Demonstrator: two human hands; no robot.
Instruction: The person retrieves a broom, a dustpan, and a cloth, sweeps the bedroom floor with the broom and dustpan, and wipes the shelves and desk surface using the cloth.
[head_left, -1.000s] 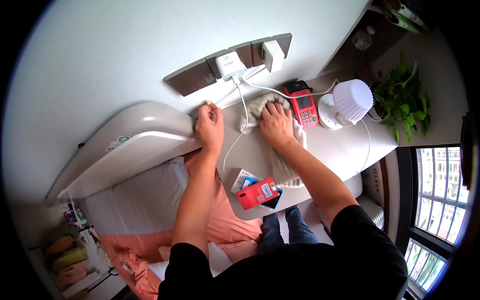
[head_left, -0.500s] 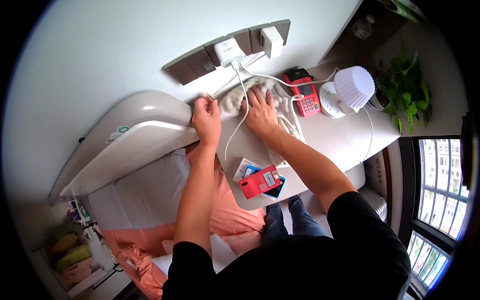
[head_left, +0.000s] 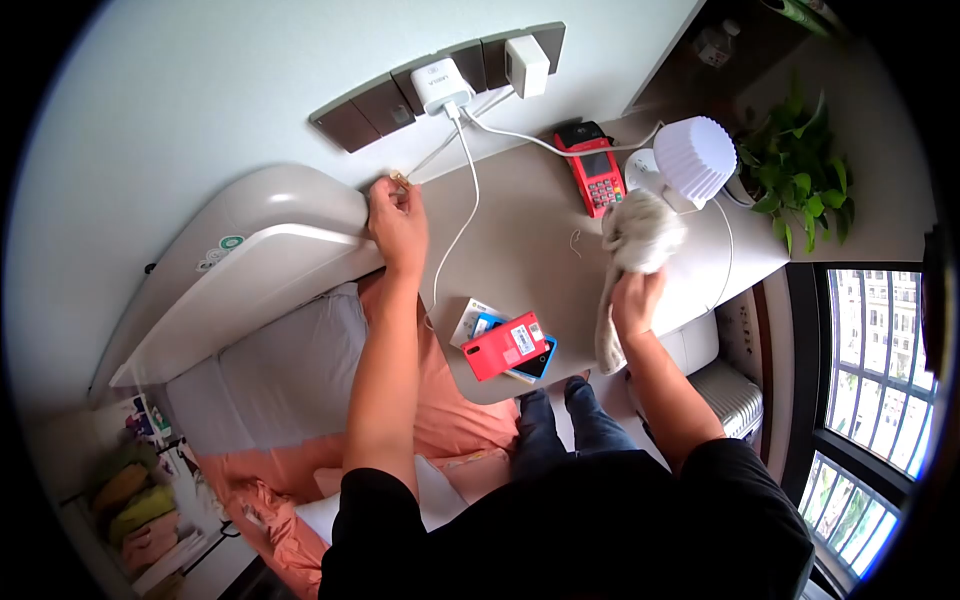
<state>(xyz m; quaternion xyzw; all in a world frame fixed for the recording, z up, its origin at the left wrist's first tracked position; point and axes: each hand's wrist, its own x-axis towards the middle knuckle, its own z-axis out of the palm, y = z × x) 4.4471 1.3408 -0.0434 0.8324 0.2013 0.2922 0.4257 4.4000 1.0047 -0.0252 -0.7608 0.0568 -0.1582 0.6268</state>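
My left hand (head_left: pixel 398 225) is at the back edge of the desk by the wall, fingers pinched on a small gold-coloured thing (head_left: pixel 399 179) whose kind I cannot make out. A thin white cable runs close to it. My right hand (head_left: pixel 638 300) is closed on a bunched cream knitted cloth (head_left: pixel 645 235), held over the right part of the desk and partly blurred. One end of the cloth hangs toward the desk's front edge. Just behind the cloth lies a red card payment terminal (head_left: pixel 592 172).
Stacked phones, a red one (head_left: pixel 505 346) on top, lie at the desk's (head_left: pixel 520 240) front left. A white charger (head_left: pixel 441 86) sits in the wall sockets, its cable crossing the desk. A white lamp (head_left: pixel 694 158) and a potted plant (head_left: pixel 805 185) stand right; the bed (head_left: pixel 290 385) is left.
My right hand has lifted the cream cloth off the back of the desk and carried it right and toward me. My left hand stays pinched near the wall. The view has shifted slightly.
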